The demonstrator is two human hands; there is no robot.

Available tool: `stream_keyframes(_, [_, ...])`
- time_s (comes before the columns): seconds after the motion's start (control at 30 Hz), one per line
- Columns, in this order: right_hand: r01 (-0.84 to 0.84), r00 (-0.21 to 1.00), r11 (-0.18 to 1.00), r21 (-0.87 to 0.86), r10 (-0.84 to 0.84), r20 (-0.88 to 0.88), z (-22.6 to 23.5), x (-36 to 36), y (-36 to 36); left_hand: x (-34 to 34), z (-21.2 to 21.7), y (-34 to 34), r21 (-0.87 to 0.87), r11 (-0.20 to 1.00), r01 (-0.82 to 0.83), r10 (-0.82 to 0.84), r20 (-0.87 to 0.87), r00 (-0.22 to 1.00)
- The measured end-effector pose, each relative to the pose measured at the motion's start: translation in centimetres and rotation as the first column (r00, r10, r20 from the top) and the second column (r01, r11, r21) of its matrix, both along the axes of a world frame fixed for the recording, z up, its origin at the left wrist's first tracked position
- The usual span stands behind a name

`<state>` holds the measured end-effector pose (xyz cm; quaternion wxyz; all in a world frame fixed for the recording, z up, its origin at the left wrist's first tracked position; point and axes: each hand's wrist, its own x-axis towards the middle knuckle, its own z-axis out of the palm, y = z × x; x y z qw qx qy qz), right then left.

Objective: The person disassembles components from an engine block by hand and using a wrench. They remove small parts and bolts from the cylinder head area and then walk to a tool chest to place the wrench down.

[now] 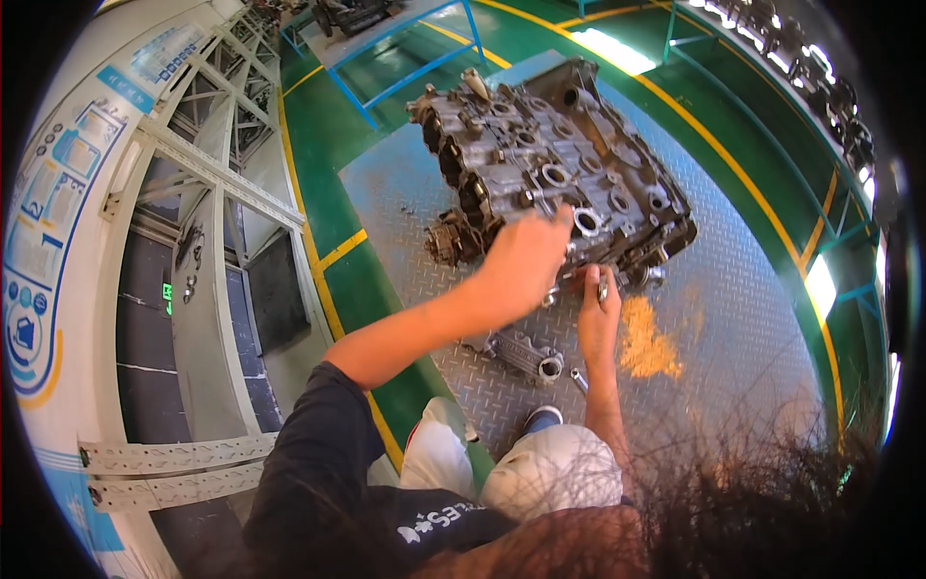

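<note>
Fingers (590,278) of the right hand (599,307) are pinching a small metal piece (604,289) just below the near edge of the engine (564,154); what kind of piece it is cannot be told. The left hand (526,253) is curling, back upward, over the engine's near left part, close to a metal ring (586,221); whether it is gripping anything cannot be told, as its back is hiding most of its fingers.

The engine is lying ahead of the person's knees (559,468) on a patterned plate (743,338), its pitted, ringed face turned up. The step in hand appears to be close two-handed work at its near edge, the left hand perhaps bracing or guiding. The next move seems to be calling for a firm right pinch and a steady engine.

Nearer the knees, a loose casting (526,355) with a ringed end is lying on the plate, a small socket (579,379) resting beside the right forearm. An orange patch (648,338) is showing to the right of that hand. Farther out, green floor (309,130) with yellow lines (342,251) is surrounding the plate, and a blue stand (365,104) is standing beyond.
</note>
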<state>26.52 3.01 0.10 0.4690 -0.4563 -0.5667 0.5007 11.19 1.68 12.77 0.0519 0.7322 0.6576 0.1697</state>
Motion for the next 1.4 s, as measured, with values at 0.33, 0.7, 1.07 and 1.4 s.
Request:
stream_keyframes(0.33, [-0.029,0.997,0.999,0.019,0.030,-0.065,-0.3,0.0,0.6,0.6,-2.5,0.0,0.160,0.974,0.160,-0.081,-0.415,0.906])
stream_keyframes(0.7, [-0.111,0.983,0.993,-0.034,0.105,-0.149,-2.6,-0.8,0.4,0.9,-1.5,-1.6,0.159,0.986,-0.047,0.057,-0.057,0.997])
stream_keyframes(1.07, [-0.064,0.991,0.998,0.008,0.064,-0.118,1.6,-1.0,0.4,0.2,-1.8,-0.3,0.135,0.985,0.108,-0.092,-0.116,0.989])
stream_keyframes(1.4, [-0.006,0.999,0.998,-0.065,0.003,-0.051,0.0,0.8,1.1,0.8,-0.8,-0.3,0.070,0.997,0.022,-0.008,-0.193,0.981])
